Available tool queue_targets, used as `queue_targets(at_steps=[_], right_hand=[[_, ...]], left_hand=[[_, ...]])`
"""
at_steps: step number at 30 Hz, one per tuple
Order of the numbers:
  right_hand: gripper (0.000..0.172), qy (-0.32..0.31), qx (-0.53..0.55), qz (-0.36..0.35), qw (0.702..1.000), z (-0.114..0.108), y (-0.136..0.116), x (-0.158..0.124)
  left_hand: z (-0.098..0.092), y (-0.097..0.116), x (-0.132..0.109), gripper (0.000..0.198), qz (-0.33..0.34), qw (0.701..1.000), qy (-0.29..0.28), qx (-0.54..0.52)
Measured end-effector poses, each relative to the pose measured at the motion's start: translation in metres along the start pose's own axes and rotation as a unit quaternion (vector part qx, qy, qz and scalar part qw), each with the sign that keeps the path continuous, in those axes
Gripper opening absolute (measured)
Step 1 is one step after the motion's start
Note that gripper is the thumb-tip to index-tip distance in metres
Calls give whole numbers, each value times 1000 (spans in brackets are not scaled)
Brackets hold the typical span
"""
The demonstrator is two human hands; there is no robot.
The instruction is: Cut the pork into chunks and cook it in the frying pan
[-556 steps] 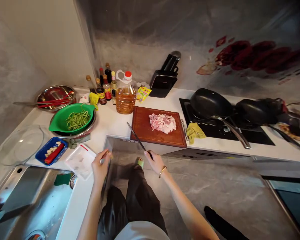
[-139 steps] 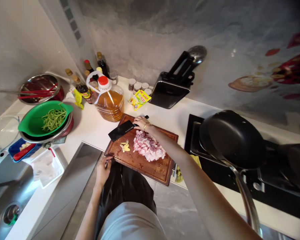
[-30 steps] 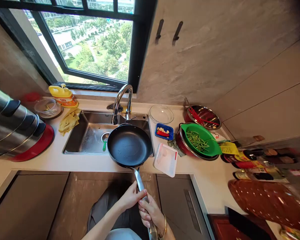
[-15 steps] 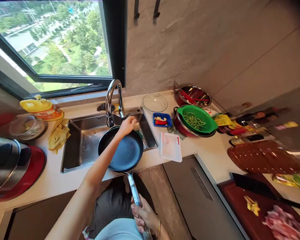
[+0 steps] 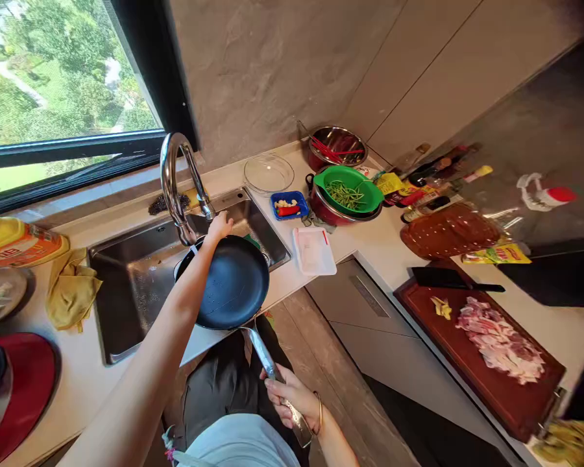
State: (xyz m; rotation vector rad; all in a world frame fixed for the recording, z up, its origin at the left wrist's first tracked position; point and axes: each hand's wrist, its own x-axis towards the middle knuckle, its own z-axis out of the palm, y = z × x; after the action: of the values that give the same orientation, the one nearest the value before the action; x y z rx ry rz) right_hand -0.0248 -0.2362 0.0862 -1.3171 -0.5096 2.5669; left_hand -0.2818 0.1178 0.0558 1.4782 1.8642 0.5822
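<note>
My right hand is wrapped round the metal handle of a dark frying pan. The pan is held over the front edge of the sink, with a few drops or marks on its inside. My left hand reaches across the pan to the base of the chrome faucet. Its fingers are closed at the faucet's side lever, which they mostly hide. The spout hangs just beyond the pan's left rim, and no stream of water shows.
Right of the sink are a white plastic tray, a blue tray with garlic and red pepper, and a green colander of beans. Farther right, a cleaver and sliced meat lie on a cutting board. A yellow cloth lies left.
My left hand has moved from above the pan to the faucet's base. My view has turned right, showing more of the cutting board. My right hand keeps its hold on the pan.
</note>
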Motion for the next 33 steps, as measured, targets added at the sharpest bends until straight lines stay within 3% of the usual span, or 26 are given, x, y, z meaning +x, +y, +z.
queue_targets(at_steps=[3,5,8,11,14,20,25,29,31,33], right_hand=[[52,7,-40,-3,999,-7,5,4],[55,25,-66,-3,998,-10,7,8],[60,69,-102,-4,992,-11,9,13],[61,98,-138,-10,986,-11,12,19],[55,110,-167,-27,979,-13,18,28],[54,111,-212,-49,970,-20,29,40],[54,90,-201,-43,974,-21,28,40],[54,73,-206,-67,973,-23,28,39],[53,63,-200,-70,975,-25,30,38],[53,57,-187,-55,979,-26,31,38]], left_hand=[[13,1,-51,45,25,999,12,-20],[23,-1,-105,44,90,990,24,-106],[30,-11,-196,42,158,964,-16,-212],[26,-28,-268,39,101,959,-21,-263],[14,-41,-308,37,41,959,-32,-279],[1,-37,-330,34,29,961,-119,-247],[16,-22,-340,35,71,944,-233,-221],[27,-16,-347,35,108,914,-316,-230],[28,-13,-339,34,95,900,-310,-292],[25,-5,-309,33,60,880,-248,-401]])
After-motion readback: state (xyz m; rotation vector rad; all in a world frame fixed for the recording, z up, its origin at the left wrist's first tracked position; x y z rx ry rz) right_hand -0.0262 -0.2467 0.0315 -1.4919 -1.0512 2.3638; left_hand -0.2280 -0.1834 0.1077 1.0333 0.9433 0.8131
